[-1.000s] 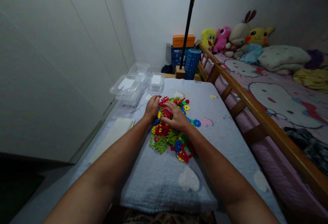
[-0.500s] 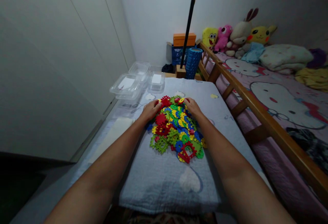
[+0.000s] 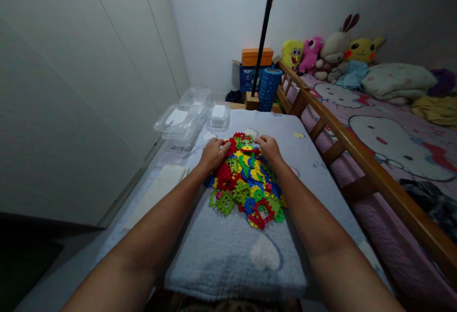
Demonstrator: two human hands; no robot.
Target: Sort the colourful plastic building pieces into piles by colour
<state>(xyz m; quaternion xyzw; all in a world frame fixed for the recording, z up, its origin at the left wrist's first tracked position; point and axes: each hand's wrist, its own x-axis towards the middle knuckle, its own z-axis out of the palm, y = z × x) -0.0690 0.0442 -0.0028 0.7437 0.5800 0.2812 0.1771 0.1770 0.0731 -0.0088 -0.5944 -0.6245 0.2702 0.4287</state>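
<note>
A heap of plastic building pieces (image 3: 252,174) in red, green, yellow and blue lies on the cloth-covered table. It mixes notched discs with square, toothed frames. At the heap's far left edge, my left hand (image 3: 213,154) rests with its fingers laid over red pieces (image 3: 231,146). My right hand (image 3: 268,147) is at the far right edge, its fingers loosely bent toward the heap and no piece visible in them. Between the hands lie a green square frame (image 3: 244,141) and a yellow disc (image 3: 247,148). Some pieces under the left fingers are hidden.
Clear plastic boxes (image 3: 176,119) stand at the table's back left, some holding white paper. A folded pale cloth (image 3: 160,190) lies left of my forearm. A wooden bed rail (image 3: 342,145) runs along the right side. Behind the table rises a black pole (image 3: 263,31).
My left hand has shifted slightly right and nearer, over the red pieces. Pieces at the heap's far end have moved, and the yellow disc by my right fingers now lies apart from them.
</note>
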